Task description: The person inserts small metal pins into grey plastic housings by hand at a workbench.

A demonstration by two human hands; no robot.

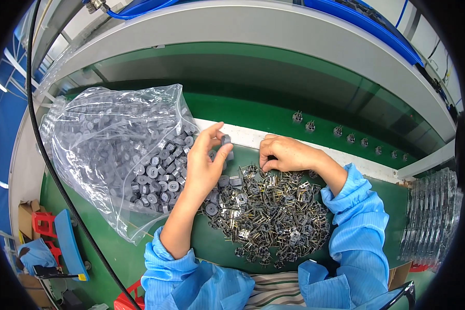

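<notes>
My left hand pinches a small grey plastic cap between thumb and forefinger, above the table's white rail. To its left, many like grey caps spill from the mouth of a large clear plastic bag. My right hand is at the far edge of a heap of small dark parts with metal pins. Its fingers are bent together, and whatever they hold is hidden. Several loose grey caps lie between the heap and my left wrist, one of them a round cap.
Beyond the white rail, several small assembled parts stand in a row on a green belt. Stacked clear plastic trays are at the right. A black cable hangs down the left side. A blue bin sits above the grey frame.
</notes>
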